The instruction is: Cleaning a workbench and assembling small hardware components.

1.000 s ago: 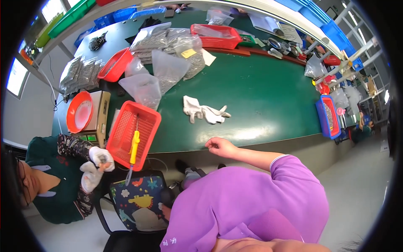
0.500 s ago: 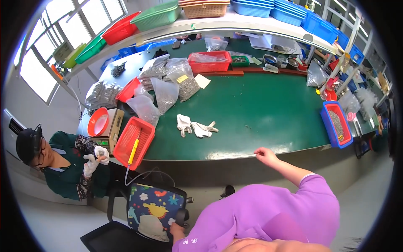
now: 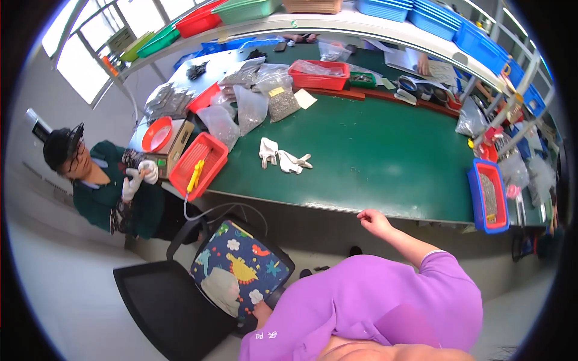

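Note:
At the lower middle, my left hand (image 3: 261,314) grips the near edge of the office chair (image 3: 180,304), beside its dinosaur-print seat cushion (image 3: 245,265). Part of those fingers is hidden against the seat. My right hand (image 3: 374,223) hovers just off the near edge of the green worktable (image 3: 385,156), its fingers loosely curled in with nothing in them. On the tabletop ahead lies a pair of white work gloves (image 3: 288,159). A beige cloth-like piece (image 3: 221,290) rests on the cushion.
A gloved co-worker (image 3: 114,180) sits at the left beside a scale (image 3: 171,147). A red basket (image 3: 198,162) holds a yellow-handled tool (image 3: 194,175) with a trailing cord. Filled plastic bags (image 3: 283,99) stand behind. A blue-rimmed bin (image 3: 489,195) sits at the right corner; a shelf (image 3: 289,23) spans above.
The chair has turned and shifted nearer the table together with my left hand. My right hand has moved slightly left. The view has shifted, and a person's hand now shows at the far side.

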### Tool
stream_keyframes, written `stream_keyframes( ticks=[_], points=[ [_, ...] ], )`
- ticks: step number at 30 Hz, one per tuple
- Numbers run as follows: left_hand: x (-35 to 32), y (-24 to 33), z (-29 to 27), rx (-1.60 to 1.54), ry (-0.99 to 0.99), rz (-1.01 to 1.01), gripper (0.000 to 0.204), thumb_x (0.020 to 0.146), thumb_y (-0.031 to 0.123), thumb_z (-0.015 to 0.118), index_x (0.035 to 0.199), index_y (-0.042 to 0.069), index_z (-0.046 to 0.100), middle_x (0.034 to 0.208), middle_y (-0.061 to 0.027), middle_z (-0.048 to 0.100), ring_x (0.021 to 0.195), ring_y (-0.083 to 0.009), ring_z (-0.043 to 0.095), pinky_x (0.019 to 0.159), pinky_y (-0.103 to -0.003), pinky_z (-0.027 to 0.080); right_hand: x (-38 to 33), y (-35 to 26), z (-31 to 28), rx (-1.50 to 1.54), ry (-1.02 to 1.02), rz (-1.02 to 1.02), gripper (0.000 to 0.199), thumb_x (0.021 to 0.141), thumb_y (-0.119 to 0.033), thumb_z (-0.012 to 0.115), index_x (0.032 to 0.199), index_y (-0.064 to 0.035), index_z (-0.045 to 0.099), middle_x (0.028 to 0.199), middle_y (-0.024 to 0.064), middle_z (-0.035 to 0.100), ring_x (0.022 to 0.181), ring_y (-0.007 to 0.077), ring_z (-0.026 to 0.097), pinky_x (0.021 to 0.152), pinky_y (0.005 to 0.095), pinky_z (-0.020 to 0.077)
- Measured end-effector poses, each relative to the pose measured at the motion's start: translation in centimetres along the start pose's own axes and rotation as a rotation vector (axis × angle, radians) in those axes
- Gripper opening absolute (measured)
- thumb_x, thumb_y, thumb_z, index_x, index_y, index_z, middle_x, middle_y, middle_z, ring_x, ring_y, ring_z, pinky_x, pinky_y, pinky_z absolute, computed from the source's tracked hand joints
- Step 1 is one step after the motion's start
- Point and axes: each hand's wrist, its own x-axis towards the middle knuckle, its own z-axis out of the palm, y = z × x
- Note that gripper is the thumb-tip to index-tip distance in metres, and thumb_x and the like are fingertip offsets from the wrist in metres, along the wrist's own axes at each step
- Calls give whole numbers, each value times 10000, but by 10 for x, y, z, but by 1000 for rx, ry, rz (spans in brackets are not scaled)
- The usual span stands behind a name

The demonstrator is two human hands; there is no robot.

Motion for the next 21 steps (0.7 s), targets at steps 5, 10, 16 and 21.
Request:
stream_keyframes(
  ticks=[5, 10, 16, 21],
  points=[
    [-41, 23, 19, 84, 175, -31, 389, 739, 280, 629, 1060, 70, 559, 1109, -126, 583, 1104, -287, 532, 970, -475, 366, 23, 32, -55, -169, -10, -139, 221, 746, -78, 576, 958, -63, 635, 935, 136, 603, 845, 254, 613, 775, 344, 500],
    [-77, 68, 12, 86, 34, -209, 643, 705, 240, 681, 1272, 93, 416, 1296, -91, 454, 1259, -249, 382, 1075, -438, 260, 31, 53, -119, -496, -155, -288, 340, 709, -127, 616, 1047, -91, 599, 1076, 140, 559, 1038, 313, 529, 896, 402, 445],
    [-124, 108, 17, 58, -24, -280, 553, 774, 217, 632, 1278, 122, 426, 1326, -56, 425, 1290, -234, 328, 1086, -448, 243, 24, 70, -144, -841, -357, -243, 860, 639, -282, 754, 1365, -115, 324, 1398, 160, 284, 1291, 349, 291, 1014, 487, 342],
    [-138, 157, 16, 9, -131, -272, 612, 745, 201, 652, 1301, 111, 410, 1370, -89, 369, 1319, -278, 271, 1092, -477, 218, 26, 108, -126, -1023, -337, -219, 1067, 618, -313, 793, 1437, -134, 133, 1479, 145, 126, 1362, 330, 151, 1021, 590, 277]
  ],
)
